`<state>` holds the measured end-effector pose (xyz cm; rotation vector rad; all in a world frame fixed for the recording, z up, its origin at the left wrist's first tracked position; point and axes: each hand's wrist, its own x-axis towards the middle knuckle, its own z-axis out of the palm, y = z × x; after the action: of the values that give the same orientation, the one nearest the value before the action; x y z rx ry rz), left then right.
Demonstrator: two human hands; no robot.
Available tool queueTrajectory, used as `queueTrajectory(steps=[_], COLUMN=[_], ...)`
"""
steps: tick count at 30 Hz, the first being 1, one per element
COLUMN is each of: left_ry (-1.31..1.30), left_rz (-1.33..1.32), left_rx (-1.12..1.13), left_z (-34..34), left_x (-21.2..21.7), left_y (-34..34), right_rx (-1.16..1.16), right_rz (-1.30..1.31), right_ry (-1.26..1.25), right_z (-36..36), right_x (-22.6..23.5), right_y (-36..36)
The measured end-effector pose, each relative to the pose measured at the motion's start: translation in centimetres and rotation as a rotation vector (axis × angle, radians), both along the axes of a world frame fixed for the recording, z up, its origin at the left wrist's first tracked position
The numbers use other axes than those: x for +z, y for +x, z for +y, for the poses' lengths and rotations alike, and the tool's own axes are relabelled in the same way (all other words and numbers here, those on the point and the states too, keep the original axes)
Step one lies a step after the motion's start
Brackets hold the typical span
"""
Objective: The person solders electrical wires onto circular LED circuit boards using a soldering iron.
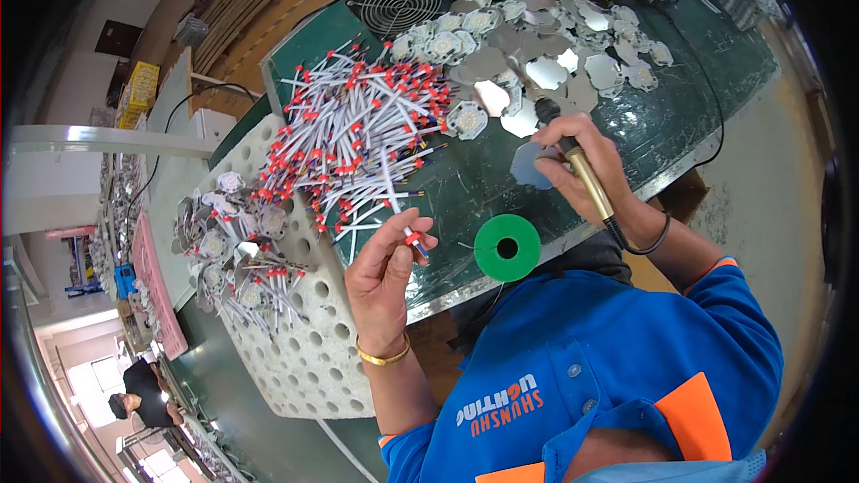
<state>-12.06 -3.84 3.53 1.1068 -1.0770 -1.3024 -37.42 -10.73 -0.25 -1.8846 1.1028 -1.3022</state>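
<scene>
Green spool [487, 259] sat at the near edge of the counter [461, 201]; toward its nine o'clock, the left hand [379, 282] had its grip pinched on a white wire [392, 190]; between one and two, the right hand [598, 163] had its grip wrapped round a gold soldering iron [589, 181]. A careless reach might have knocked the spool off, a wide swing scattered the discs [546, 73] toward twelve

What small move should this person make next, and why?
Probably bring the wire in the left hand toward the silver disc by the right hand. The wire is apart from the disc, and the right hand holds a gold-handled tool, so the left seems the one to move.
</scene>
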Motion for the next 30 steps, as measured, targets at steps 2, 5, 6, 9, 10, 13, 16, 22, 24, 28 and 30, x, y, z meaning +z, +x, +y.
queueTrajectory(steps=[2, 5, 6, 9, 10, 13, 16, 22, 24, 28, 30], left_ry=[-0.005, 0.01, 0.016, -0.002, -0.035, -0.143, -0.041, 0.125, 0.148, -0.016, -0.083], left_rz=[-0.014, -0.042, -0.116, -0.221, -0.334, -0.548, -0.204, 0.056, 0.144, -0.225, -0.401], left_rx=[0.014, 0.096, 0.146, 0.259, 0.256, 0.219, 0.047, 0.005, 0.119, 0.208, 0.228], left_z=[-0.3, -0.6, -0.7, -1.4, -1.5, -2.3, -3.4, -4.3, -4.6, -4.7, -4.4], left_x=[0.4, 0.5, 0.3, 0.2, -0.1, -1.0, -1.2, -1.0, -1.8, -2.0, -1.2], left_y=[-0.5, -0.9, -0.8, -1.5, -1.5, -1.5, -3.2, -4.1, -4.1, -4.2, -4.6], right_rx=[0.033, 0.094, 0.144, 0.229, 0.223, 0.261, 0.263, 0.281, 0.334, 0.346, 0.262], right_rz=[0.013, -0.151, -0.14, -0.13, -0.129, -0.178, -0.25, -0.053, 0.016, -0.064, -0.042], right_ry=[0.031, 0.085, -0.014, -0.104, -0.127, -0.181, -0.185, -0.396, -0.471, -0.357, -0.305], right_z=[-0.1, -0.1, -0.4, -1.0, -1.1, -1.6, -1.6, -2.2, -2.3, -2.0, -1.8], right_x=[0.6, 1.2, 1.6, 1.8, 2.0, 1.6, 1.7, 1.6, 1.4, 1.2, 2.4], right_y=[0.2, 1.1, 1.4, 1.5, 1.8, 2.5, 3.5, 4.6, 4.9, 4.9, 5.0])
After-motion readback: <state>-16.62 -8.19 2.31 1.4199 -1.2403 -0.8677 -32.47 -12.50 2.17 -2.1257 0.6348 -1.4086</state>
